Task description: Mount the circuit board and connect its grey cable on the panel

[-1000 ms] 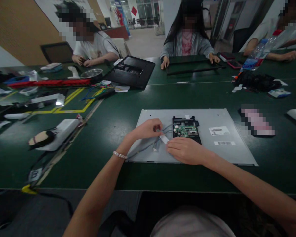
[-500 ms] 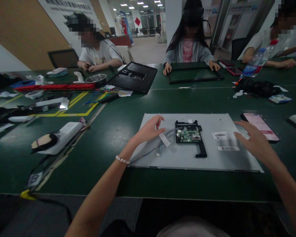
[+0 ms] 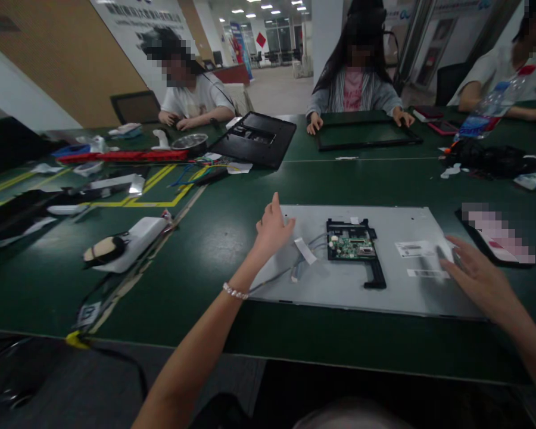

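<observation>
A flat grey display panel [image 3: 402,214] lies back side up on the green table. On its middle sits a green circuit board [image 3: 352,246] in a black plastic bracket [image 3: 377,275], with grey cables running left from it. Over the panel's left edge is my left hand [image 3: 273,227], index finger stretched out, holding nothing. My right hand [image 3: 476,271] hovers by the right edge near two white labels [image 3: 414,249]; its fingers are spread and slightly blurred, with nothing held.
A phone [image 3: 498,235] lies right of the panel. Across the table a person's hands touch a black frame [image 3: 370,145]. A black plastic back cover [image 3: 254,138] is at centre-left, a white device [image 3: 136,241] nearer, and bottles [image 3: 485,113] stand at right.
The view has swung left, so everything sits further right. My left index finger has straightened and points away from me. My right hand stays near the panel's right edge.
</observation>
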A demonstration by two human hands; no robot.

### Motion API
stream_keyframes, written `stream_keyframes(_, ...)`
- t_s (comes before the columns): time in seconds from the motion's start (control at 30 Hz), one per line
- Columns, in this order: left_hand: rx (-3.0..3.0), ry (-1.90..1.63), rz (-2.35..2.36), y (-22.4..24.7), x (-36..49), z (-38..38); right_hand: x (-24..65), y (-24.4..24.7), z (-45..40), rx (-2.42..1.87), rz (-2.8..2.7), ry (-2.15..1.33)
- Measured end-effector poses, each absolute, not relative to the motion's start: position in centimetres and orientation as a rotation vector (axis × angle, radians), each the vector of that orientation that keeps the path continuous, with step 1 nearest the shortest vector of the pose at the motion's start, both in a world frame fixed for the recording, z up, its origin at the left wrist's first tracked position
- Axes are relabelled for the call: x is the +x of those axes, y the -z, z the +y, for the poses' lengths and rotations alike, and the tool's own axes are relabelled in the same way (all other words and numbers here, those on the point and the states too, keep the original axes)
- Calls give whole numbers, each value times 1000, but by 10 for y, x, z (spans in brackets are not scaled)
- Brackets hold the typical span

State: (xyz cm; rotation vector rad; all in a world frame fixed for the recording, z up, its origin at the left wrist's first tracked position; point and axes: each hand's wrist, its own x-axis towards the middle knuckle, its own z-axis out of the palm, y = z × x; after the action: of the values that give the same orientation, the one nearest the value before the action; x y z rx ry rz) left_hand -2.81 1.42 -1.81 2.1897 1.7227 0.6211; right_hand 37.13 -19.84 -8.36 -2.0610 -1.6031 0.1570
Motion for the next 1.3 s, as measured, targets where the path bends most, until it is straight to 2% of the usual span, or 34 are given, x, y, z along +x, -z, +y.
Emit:
stream_keyframes(0.2,2302,-338,1766,4,-9,-19,339,82,-199,-1995,-2122,-121)
stream_keyframes(0.33,2337,-263,1720,4,-4,-27,327,88,-195,-2029,-2204,-25)
stream_keyframes(0.8,2567,-479,1828,11,-1,-31,236,69,-149,-1998,-2270,-51)
stream_keyframes(1.3,2638,-362,1866,22,-1,-32,164,55,-101,-1707,-2422,-255)
